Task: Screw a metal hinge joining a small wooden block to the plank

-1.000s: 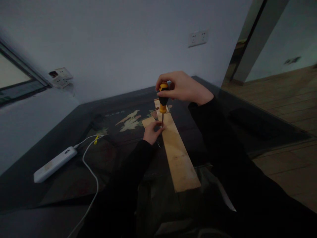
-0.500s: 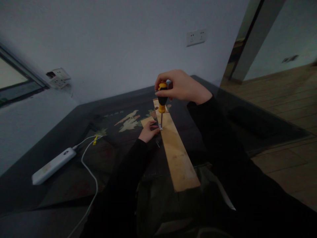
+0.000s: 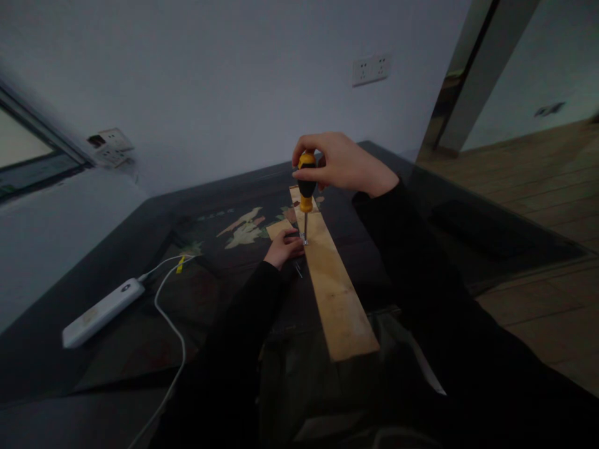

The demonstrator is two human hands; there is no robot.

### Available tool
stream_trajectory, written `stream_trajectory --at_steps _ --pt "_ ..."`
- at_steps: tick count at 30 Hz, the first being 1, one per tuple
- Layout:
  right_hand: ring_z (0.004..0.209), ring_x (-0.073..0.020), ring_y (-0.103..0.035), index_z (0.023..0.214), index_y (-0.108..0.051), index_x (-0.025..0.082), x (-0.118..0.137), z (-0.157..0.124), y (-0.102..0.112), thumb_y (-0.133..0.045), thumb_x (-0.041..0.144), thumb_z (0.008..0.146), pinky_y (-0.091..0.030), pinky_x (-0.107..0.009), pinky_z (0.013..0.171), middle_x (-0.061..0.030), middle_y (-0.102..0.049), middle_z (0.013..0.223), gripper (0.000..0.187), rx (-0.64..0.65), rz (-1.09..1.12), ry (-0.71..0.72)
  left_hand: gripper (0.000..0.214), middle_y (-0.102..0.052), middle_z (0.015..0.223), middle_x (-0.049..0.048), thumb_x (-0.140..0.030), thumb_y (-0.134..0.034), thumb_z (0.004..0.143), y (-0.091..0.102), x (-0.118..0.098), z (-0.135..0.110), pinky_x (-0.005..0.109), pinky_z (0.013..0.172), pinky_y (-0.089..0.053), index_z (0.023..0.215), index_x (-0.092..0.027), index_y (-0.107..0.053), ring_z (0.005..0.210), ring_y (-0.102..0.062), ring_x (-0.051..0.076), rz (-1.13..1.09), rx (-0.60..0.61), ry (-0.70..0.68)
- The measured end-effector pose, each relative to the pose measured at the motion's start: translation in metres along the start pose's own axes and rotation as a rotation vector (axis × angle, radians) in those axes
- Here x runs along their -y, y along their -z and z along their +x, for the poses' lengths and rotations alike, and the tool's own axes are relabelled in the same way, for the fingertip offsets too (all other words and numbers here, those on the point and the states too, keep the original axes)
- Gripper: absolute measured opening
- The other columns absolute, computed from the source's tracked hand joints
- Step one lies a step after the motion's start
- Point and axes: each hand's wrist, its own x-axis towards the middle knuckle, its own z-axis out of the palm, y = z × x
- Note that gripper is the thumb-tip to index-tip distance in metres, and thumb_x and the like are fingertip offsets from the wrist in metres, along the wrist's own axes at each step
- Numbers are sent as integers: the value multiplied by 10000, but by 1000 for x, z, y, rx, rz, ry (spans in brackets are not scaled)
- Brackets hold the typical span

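A long wooden plank [image 3: 339, 293] lies on a dark glass-topped table [image 3: 140, 349], running away from me. My right hand [image 3: 344, 163] is closed over the top of an upright screwdriver [image 3: 306, 190] with a yellow and black handle. Its tip meets a small screw [image 3: 304, 241] standing in the plank. My left hand [image 3: 283, 248] rests on the table at the plank's left edge, its fingers pinched at the screw. A shorter piece of wood [image 3: 278, 227] lies just beyond that hand.
A white power strip [image 3: 103, 312] with a white cable [image 3: 171, 324] lies at the left of the table. Wall sockets [image 3: 370, 69] sit on the back wall. Wooden floor [image 3: 538, 187] and a doorway are at the right.
The screwdriver and my right hand have shifted slightly down and left. My left hand has drawn back a little from the shaft toward the screw.
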Motion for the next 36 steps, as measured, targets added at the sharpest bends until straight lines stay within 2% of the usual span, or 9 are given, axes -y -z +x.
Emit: stream_trajectory --at_steps 10,17,19,24,27,30,36 --pt "586 -63 -538 928 -602 155 -9 1 -4 -596 246 830 -412 -182 490 -19 -601 844 134 44 220 -57 377 -652 846 37 -104 -706 736 1 3 1 299 716 -566 1051 -147 -503 676 -660 118 -36 22 -4" --pt "595 -78 -565 1052 -602 188 -8 -3 6 -644 180 776 -455 -208 532 -10 -622 890 279 175 339 -36 384 -651 818 30 -73 -682 745 2 5 3 267 689 -569 1073 -143 -494 688 -665 118 -56 29 -11" --pt "597 -81 -557 1042 -603 178 -6 -2 4 -651 205 775 -446 -215 532 -20 -618 895 273 145 303 -49 386 -653 820 34 -77 -690 738 2 4 3 271 689 -569 1066 -142 -497 684 -665 119 -55 34 -16" --pt "695 -115 -542 881 -593 124 1 6 -12 -706 315 735 -419 -229 580 -53 -591 859 266 -49 101 -92 377 -652 810 29 -94 -706 725 1 3 1 288 693 -568 1041 -141 -505 654 -656 114 -53 28 -17" --pt "737 -122 -529 873 -564 123 3 7 -17 -703 322 741 -416 -227 596 -52 -572 852 277 -86 93 -86 383 -657 827 35 -104 -715 718 0 3 2 290 694 -567 1037 -141 -507 665 -657 117 -50 23 -20" --pt "694 -95 -515 904 -552 140 3 6 -17 -681 272 763 -415 -203 562 -27 -561 840 232 -58 185 -61 394 -657 833 42 -109 -715 719 1 5 3 287 688 -562 1052 -138 -507 670 -659 121 -42 29 -32" --pt "554 -42 -514 931 -576 157 -2 5 -12 -643 190 785 -424 -171 472 -8 -580 861 163 109 402 -73 411 -653 827 40 -122 -727 716 3 6 4 324 728 -560 1062 -142 -505 661 -661 125 -41 28 -27"
